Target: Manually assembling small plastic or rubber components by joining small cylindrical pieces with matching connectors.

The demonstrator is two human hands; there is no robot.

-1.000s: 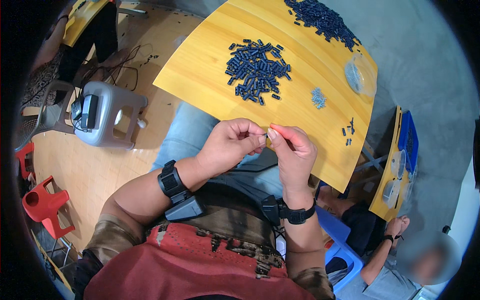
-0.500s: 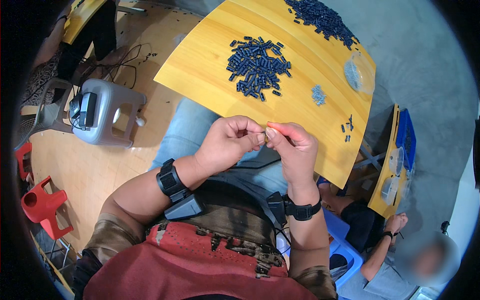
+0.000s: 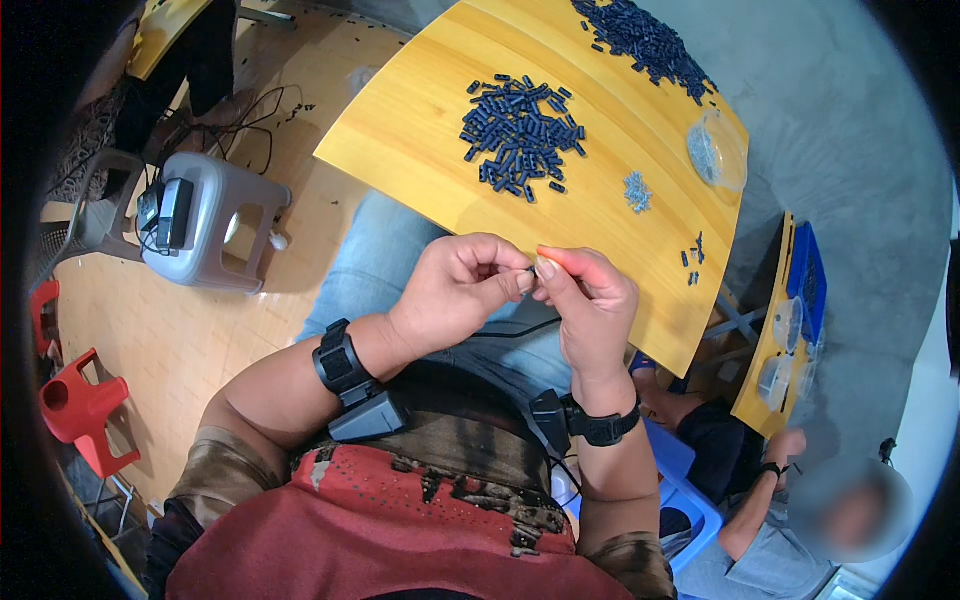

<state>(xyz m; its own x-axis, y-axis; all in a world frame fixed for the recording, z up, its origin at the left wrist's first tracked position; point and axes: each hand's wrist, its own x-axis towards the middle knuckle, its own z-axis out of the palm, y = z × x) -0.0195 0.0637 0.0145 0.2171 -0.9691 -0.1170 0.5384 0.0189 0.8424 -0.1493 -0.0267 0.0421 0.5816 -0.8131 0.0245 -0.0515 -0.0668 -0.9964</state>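
Over the table's near edge, my left hand and my right hand meet fingertip to fingertip, both closed in a pinch. A tiny black piece shows between the fingertips; most of it is hidden. Beyond my hands, a heap of short black plastic pieces with holes in them lies on the yellow wooden table. To its right are a small pile of silvery metal bits and a few loose black pieces.
A larger black heap and a clear bowl of silvery bits stand at the table's far side. Left are a grey stool with black devices and a red stool. Another person sits at right near a blue tray.
The view has shifted slightly. My hands keep the same pinch, with a bit more of the dark piece showing between the fingertips. The other person's hands at right have moved slightly.
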